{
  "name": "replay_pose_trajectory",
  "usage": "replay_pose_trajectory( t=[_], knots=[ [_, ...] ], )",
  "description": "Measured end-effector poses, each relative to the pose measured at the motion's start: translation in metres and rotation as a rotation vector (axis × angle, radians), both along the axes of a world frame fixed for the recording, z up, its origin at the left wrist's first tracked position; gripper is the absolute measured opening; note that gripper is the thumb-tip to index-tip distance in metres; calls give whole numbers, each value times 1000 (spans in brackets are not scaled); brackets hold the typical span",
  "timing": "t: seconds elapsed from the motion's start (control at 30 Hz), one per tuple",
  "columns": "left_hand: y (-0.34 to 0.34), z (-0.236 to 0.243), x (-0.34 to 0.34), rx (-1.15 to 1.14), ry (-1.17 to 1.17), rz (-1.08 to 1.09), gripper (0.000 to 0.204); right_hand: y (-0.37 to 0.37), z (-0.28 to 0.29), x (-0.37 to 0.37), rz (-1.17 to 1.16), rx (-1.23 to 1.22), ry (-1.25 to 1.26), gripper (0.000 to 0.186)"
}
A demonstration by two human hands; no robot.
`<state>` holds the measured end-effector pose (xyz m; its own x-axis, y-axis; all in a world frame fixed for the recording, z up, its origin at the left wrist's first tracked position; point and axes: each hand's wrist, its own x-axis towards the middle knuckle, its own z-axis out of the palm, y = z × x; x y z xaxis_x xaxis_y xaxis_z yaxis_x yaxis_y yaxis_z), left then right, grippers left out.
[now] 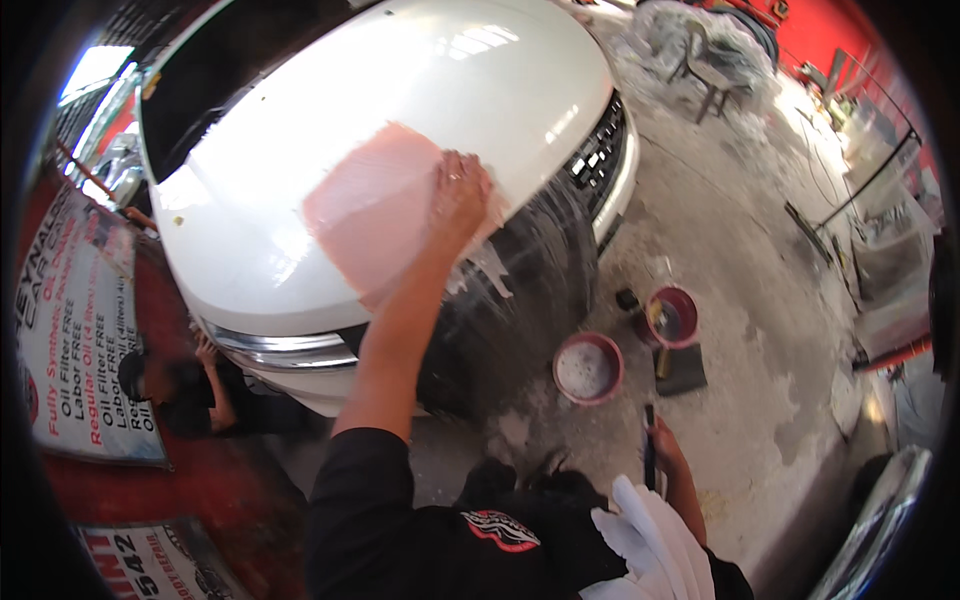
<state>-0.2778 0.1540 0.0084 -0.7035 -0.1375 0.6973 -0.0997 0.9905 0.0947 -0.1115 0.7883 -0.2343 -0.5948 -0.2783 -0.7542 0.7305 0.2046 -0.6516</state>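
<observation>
My left hand (462, 195) lies with its fingers flat on the right side of a pink filler patch (370, 205), on the hood of a white car (265, 175). Whether anything thin is under its palm is hidden. Down at the lower right, my right hand (668, 447) is closed around a narrow black tool (649, 450), seen almost edge-on; its exact kind does not show. A white cloth (650, 545) hangs by my right forearm. Below the patch, a dusty black sheet (540, 270) covers part of the car's front, with torn pale masking (490, 272) at its upper edge.
Two reddish basins, a nearer one (588, 368) with cloudy liquid and a farther one (672, 317), stand on the concrete floor. Beside them lie a dark flat sheet (687, 370) and a small black cup (626, 299). Another person (190, 395) crouches at the car's left. A plastic-covered heap (690, 60) is behind.
</observation>
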Motion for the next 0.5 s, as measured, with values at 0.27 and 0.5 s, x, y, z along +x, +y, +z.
replay_pose_trajectory(
  t=[0.27, 0.5],
  knots=[
    [149, -83, 37, 90, 8, -366, 37, -33, -48, -51, -139, -100, -165, 42],
    [368, -368, 76, 843, -443, -134, 36, -10, -196, -114, -297, -157, -438, 53]
  ],
)
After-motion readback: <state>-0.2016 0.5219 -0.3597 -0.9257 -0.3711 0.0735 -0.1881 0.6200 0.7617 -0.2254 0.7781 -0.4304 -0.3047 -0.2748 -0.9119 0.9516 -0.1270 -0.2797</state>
